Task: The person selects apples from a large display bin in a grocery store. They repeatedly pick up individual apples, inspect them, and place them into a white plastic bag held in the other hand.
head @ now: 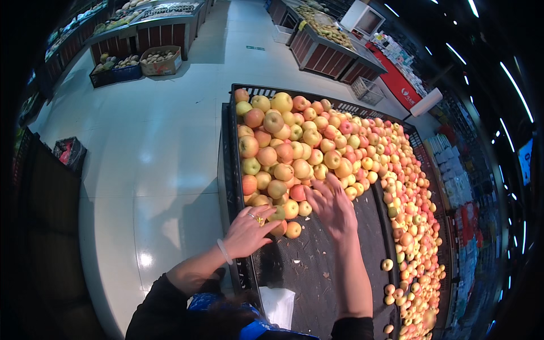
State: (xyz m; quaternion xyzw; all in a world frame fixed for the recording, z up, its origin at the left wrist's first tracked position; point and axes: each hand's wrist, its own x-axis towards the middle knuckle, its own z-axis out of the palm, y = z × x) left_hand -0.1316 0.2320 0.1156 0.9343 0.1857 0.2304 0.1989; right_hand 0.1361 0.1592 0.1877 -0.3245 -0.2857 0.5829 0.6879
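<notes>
Red and yellow apples (pixel 284 172) lie heaped at the far end of a black display bin (pixel 234 140). My left hand (pixel 250 231) rests over a greenish apple (pixel 277 213) at the heap's near left corner, its fingers spread; whether it grips that apple cannot be told. A ring and a pale bracelet are on this hand and wrist. My right hand (pixel 333 208) is above the heap's near edge with fingers apart and nothing visible in it. A single yellow-orange apple (pixel 293 230) sits on the dark mat (pixel 314 263) between the hands.
More apples (pixel 418 238) fill the bin's right side past a black divider (pixel 387 229). A white sheet or bag (pixel 278 304) lies near me. Tiled floor (pixel 161 140) runs along the left. Produce stands (pixel 157 36) and a cardboard box (pixel 161 63) are farther off.
</notes>
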